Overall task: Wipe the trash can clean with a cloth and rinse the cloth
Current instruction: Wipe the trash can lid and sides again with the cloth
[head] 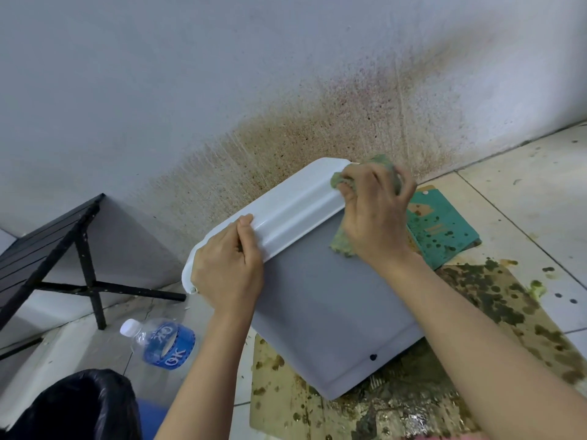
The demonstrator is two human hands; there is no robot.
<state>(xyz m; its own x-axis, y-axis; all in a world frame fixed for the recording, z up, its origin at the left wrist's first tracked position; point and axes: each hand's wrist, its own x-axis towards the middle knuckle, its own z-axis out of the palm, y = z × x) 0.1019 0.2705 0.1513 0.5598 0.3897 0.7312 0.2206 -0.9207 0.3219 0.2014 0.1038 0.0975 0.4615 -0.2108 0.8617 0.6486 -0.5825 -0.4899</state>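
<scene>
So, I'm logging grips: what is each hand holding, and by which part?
The left hand grips the trash can by its white rim; the right hand holds the bunched green cloth against that rim.

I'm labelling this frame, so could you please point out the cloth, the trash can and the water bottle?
cloth (341, 246): head view, on its lower corner.
trash can (317, 306): head view, on its grey side wall.
bottle (168, 344): head view, on its blue label.

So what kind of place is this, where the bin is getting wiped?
Probably a dirty indoor corner, maybe where rubbish is kept: a splattered wall meets a tiled floor, with stained cardboard under the bin.
</scene>
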